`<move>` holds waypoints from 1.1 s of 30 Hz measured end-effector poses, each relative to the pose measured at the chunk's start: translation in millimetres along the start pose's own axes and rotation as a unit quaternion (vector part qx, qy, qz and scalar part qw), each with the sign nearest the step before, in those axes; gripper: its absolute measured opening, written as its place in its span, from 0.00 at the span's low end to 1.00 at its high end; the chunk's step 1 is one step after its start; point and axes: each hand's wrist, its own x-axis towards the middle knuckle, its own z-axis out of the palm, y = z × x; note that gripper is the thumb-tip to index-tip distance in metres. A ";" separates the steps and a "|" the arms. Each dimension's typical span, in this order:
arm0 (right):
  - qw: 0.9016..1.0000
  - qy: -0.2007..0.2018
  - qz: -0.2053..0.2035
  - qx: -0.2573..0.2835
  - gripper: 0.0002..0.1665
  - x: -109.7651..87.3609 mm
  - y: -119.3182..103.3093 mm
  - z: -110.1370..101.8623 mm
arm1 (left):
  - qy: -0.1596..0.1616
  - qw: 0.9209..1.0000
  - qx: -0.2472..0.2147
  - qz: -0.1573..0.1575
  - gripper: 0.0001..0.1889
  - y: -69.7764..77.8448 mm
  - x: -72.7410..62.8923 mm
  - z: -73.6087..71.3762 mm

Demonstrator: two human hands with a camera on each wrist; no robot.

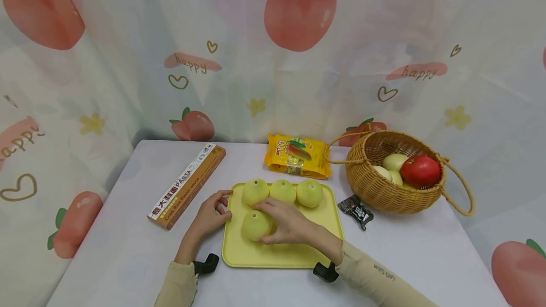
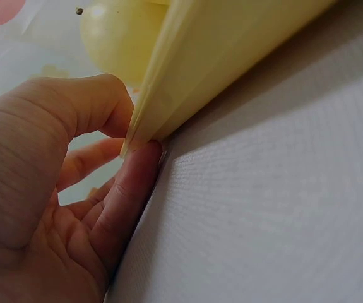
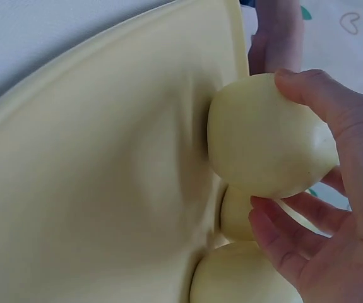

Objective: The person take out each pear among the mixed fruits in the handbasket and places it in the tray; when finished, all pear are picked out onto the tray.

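A yellow tray (image 1: 281, 259) lies on the table, with a row of three round yellow-green pears (image 1: 282, 191) along its far edge. My right hand (image 1: 292, 221) grips another pear (image 1: 256, 225), which is at the tray's left side, just in front of the row. In the right wrist view, thumb and fingers span this pear (image 3: 266, 139) from opposite sides. At the tray's left rim is my left hand (image 1: 211, 214). The left wrist view shows its thumb and fingers pinching the rim (image 2: 144, 120), with a fingertip under it.
A long pasta box (image 1: 187, 186) lies left of the tray. Behind it is a yellow snack packet (image 1: 298, 155). To the right stand a wicker basket (image 1: 392, 195) holding a red fruit (image 1: 421, 171) and paler fruit, and a small black packet (image 1: 356, 211). A printed curtain hangs behind.
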 end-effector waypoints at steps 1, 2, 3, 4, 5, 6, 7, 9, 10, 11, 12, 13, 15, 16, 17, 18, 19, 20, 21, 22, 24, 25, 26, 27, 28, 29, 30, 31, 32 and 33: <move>1.000 0.000 0.000 0.000 0.43 -0.4 -0.4 0.5 | 0.000 1.000 0.000 0.000 0.31 -0.3 -0.7 -0.1; 1.000 0.000 -0.001 0.002 0.44 -0.8 -0.7 1.1 | 0.001 1.000 0.000 -0.001 0.31 -0.2 -1.4 -0.4; 1.000 -0.001 0.000 0.004 0.44 -1.2 -1.0 1.6 | 0.001 1.000 0.000 -0.001 0.31 -0.3 -2.0 -0.5; 1.000 -0.003 0.002 0.006 0.44 -1.9 -1.1 2.0 | 0.001 1.000 -0.002 0.000 0.31 -0.6 -2.3 -0.4; 1.000 -0.004 0.005 0.008 0.44 -2.6 -1.1 2.3 | 0.001 1.000 -0.002 0.001 0.31 -1.0 -2.6 -0.2; 1.000 -0.006 0.010 0.010 0.44 -3.3 -0.9 2.6 | 0.000 1.000 -0.002 0.001 0.31 -1.2 -2.9 0.0; 1.000 -0.009 0.016 0.011 0.45 -3.8 -0.5 2.8 | -0.001 1.000 -0.001 0.002 0.31 -1.3 -3.1 0.2; 1.000 -0.012 0.025 0.014 0.45 -4.4 0.2 3.0 | -0.002 1.000 0.000 0.005 0.31 -1.3 -2.6 0.4; 0.999 -0.012 0.030 0.013 0.45 -4.5 0.5 3.0 | -0.002 1.000 0.000 0.007 0.31 -1.0 -2.3 0.4; 0.999 -0.011 0.032 0.010 0.45 -4.6 0.7 2.8 | -0.003 1.000 0.002 0.008 0.30 -0.5 -1.8 0.3; 0.999 -0.008 0.033 0.009 0.45 -4.6 0.8 2.6 | -0.003 1.000 0.002 0.009 0.30 0.4 -1.3 -0.1; 0.999 -0.005 0.033 0.007 0.45 -4.6 0.6 2.3 | -0.003 1.000 0.002 0.011 0.31 1.2 -0.6 -0.7; 0.999 0.006 0.031 0.000 0.44 -4.4 0.7 2.5 | -0.005 1.000 0.003 0.011 0.31 2.8 0.6 -2.1; 0.999 0.012 0.030 -0.003 0.44 -4.4 0.5 2.5 | -0.006 1.000 0.004 0.011 0.31 3.2 1.2 -2.6; 0.999 0.018 0.028 -0.006 0.44 -4.4 0.4 2.6 | -0.007 1.000 0.005 0.011 0.31 3.3 1.7 -3.1; 0.999 0.022 0.026 -0.008 0.44 -4.2 0.3 2.8 | -0.006 1.000 0.006 0.009 0.31 3.1 2.0 -3.4; 0.999 0.026 0.024 -0.011 0.43 -4.0 0.3 3.1 | -0.005 1.000 0.006 0.008 0.31 2.5 2.2 -3.5; 0.999 0.028 0.022 -0.015 0.43 -3.8 0.2 3.4 | -0.004 1.000 0.006 0.006 0.31 1.9 2.1 -3.5; 0.999 0.030 0.021 -0.018 0.43 -3.7 -0.1 3.4 | -0.002 1.000 0.008 0.004 0.31 1.0 1.9 -3.3; 0.999 0.031 0.020 -0.022 0.43 -3.7 -0.4 3.4 | -0.001 1.000 0.008 0.004 0.31 0.2 1.6 -2.9; 0.999 0.032 0.020 -0.028 0.43 -3.9 -1.1 3.2 | 0.001 1.000 0.006 0.004 0.31 -0.7 0.7 -2.1; 0.999 0.033 0.021 -0.030 0.43 -4.3 -1.4 3.1 | 0.002 1.000 0.005 0.004 0.31 -0.8 0.2 -1.8; 0.999 0.033 0.022 -0.030 0.43 -4.7 -1.8 2.9 | 0.001 1.000 0.004 0.005 0.31 -0.9 -0.1 -1.5; 0.999 0.034 0.024 -0.030 0.43 -5.1 -2.3 2.6 | 0.001 1.000 0.003 0.005 0.31 -0.8 -0.3 -1.1; 0.999 0.034 0.026 -0.030 0.43 -5.4 -2.7 2.4 | 0.000 1.000 0.002 0.007 0.31 -0.9 -0.2 -0.7; 0.999 0.034 0.028 -0.030 0.43 -5.8 -3.1 2.1 | 0.001 1.000 0.002 0.007 0.31 -0.4 -0.3 -0.5; 0.999 0.035 0.029 -0.030 0.43 -6.1 -3.5 1.8 | 0.001 1.000 0.001 0.007 0.31 -0.3 -0.3 -0.3; 0.998 0.035 0.030 -0.030 0.43 -6.3 -3.9 1.5 | 0.001 1.000 0.001 0.007 0.31 0.1 -0.5 -0.2; 0.998 0.034 0.031 -0.030 0.43 -6.5 -4.5 1.0 | 0.001 1.000 0.001 0.007 0.31 0.2 -0.5 -0.1; 0.998 0.035 0.032 -0.030 0.43 -6.8 -5.0 0.6 | 0.002 1.000 0.001 0.007 0.31 0.4 -0.5 0.0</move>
